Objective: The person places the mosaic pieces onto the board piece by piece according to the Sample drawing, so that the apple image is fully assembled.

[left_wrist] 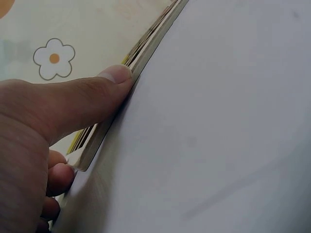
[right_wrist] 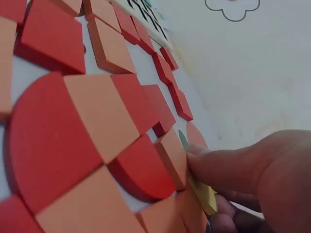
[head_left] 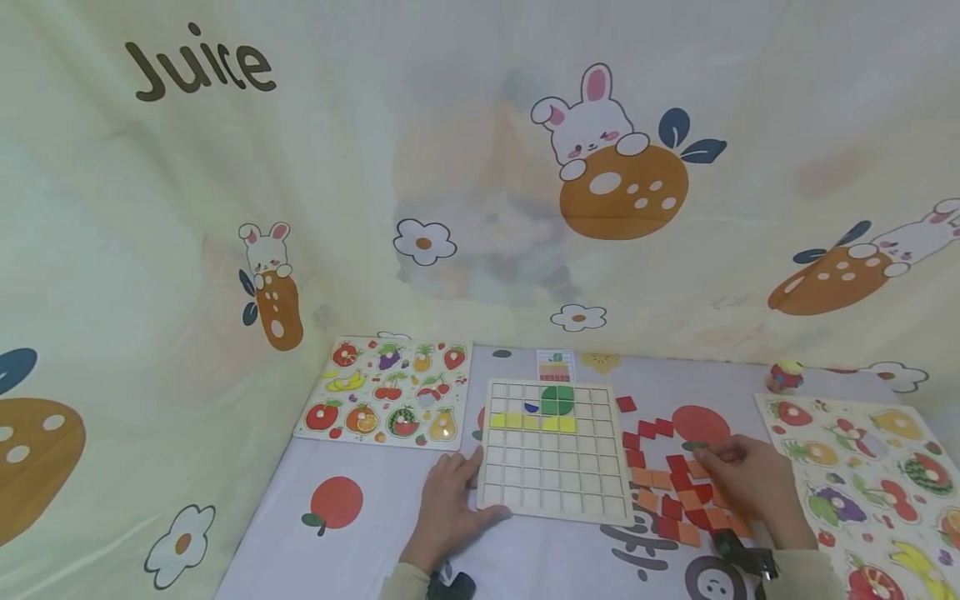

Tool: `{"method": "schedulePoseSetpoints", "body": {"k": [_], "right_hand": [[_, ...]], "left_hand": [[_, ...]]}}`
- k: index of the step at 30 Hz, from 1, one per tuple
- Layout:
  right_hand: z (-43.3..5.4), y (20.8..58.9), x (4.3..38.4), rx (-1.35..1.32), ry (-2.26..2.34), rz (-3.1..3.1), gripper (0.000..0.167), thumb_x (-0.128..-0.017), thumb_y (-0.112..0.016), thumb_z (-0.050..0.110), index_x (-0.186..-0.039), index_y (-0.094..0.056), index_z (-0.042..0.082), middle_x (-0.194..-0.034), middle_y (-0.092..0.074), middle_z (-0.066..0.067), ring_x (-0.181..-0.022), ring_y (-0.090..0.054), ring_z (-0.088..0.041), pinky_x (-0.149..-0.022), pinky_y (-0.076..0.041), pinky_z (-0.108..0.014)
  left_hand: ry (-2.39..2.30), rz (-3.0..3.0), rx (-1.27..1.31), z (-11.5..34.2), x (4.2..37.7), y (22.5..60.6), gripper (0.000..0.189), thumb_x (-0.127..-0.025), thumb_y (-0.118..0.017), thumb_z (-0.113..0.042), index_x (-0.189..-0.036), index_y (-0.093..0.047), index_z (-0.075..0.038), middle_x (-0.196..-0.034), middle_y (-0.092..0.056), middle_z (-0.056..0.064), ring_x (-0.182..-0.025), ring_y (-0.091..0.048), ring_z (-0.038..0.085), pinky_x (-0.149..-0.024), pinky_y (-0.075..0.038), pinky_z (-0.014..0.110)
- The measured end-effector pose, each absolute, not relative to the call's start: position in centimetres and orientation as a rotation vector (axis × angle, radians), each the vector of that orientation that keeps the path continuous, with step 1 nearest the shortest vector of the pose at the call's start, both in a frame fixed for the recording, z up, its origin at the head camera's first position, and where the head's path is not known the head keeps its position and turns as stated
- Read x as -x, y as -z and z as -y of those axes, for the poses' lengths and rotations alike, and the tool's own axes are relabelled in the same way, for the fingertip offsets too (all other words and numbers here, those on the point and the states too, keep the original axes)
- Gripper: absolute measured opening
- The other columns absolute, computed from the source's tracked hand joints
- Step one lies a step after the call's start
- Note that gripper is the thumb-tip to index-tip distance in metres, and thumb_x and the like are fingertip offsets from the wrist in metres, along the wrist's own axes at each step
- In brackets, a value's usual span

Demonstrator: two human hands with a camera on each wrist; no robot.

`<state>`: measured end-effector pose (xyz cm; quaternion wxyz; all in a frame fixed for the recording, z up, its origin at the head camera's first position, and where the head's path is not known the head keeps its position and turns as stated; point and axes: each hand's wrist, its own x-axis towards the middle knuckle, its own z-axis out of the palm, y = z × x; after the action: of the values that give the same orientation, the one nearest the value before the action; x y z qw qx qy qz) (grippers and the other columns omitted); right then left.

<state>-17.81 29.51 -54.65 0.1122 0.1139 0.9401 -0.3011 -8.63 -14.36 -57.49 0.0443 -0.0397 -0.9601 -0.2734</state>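
A square wooden grid board (head_left: 555,479) lies on the table, with green, yellow and blue pieces in its upper rows. My left hand (head_left: 450,504) holds its near left corner; the thumb (left_wrist: 99,92) presses along the near edge and the fingers curl at the left side. My right hand (head_left: 753,483) is over the right side of a spread of red and orange tiles (head_left: 667,504). In the right wrist view its thumb and fingers pinch a yellow tile (right_wrist: 204,195), partly hidden by the thumb, beside an orange tile (right_wrist: 172,158).
A fruit puzzle board (head_left: 386,392) lies at the back left and another fruit board (head_left: 873,492) at the right. A small pattern card (head_left: 555,365) lies behind the grid board. A small colourful figure (head_left: 784,377) stands at the back right. Printed cloth covers the wall and table.
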Motion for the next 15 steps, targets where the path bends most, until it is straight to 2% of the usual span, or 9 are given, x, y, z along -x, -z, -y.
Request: {"method": "schedulePoseSetpoints", "body": {"k": [3,8,11,15], "right_hand": [[-29.5,54.5,17.8,-0.295,0.875,-2.754,0.059,-0.097,-0.074,0.045,-0.119,-0.064,-0.008,-0.105,-0.07,-0.027,-0.092,-0.062,-0.033,-0.077,-0.057,-0.045],[-30.3,54.4,17.5,-0.142,0.819,-2.784,0.061,-0.1,-0.07,0.047,-0.13,-0.061,-0.006,-0.107,-0.071,-0.024,-0.093,-0.065,-0.031,-0.077,-0.058,-0.045],[-30.7,54.2,17.5,-0.067,0.805,-2.778,0.059,-0.098,-0.074,0.041,-0.133,-0.06,-0.005,-0.109,-0.071,-0.024,-0.093,-0.067,-0.03,-0.076,-0.06,-0.045],[-30.6,53.9,17.7,-0.082,0.828,-2.736,0.053,-0.093,-0.081,0.033,-0.125,-0.065,-0.006,-0.108,-0.072,-0.025,-0.09,-0.068,-0.027,-0.077,-0.061,-0.045]], "left_hand": [[0.827,2.942,0.118,14.4,8.7,57.5,0.098,-0.073,-0.089,-0.064,-0.152,-0.06,-0.014,-0.088,-0.046,-0.014,-0.089,-0.037,0.006,-0.078,-0.036,0.027],[0.848,2.972,0.108,14.3,8.8,57.5,0.099,-0.074,-0.087,-0.066,-0.154,-0.057,-0.017,-0.089,-0.046,-0.014,-0.09,-0.038,0.006,-0.08,-0.036,0.027],[0.855,2.967,0.117,14.4,8.8,57.5,0.099,-0.074,-0.087,-0.066,-0.154,-0.058,-0.016,-0.089,-0.046,-0.014,-0.089,-0.038,0.006,-0.079,-0.036,0.027],[0.852,2.955,0.122,14.5,8.8,57.4,0.099,-0.073,-0.087,-0.066,-0.154,-0.058,-0.015,-0.088,-0.045,-0.014,-0.088,-0.038,0.006,-0.079,-0.036,0.027]]}}
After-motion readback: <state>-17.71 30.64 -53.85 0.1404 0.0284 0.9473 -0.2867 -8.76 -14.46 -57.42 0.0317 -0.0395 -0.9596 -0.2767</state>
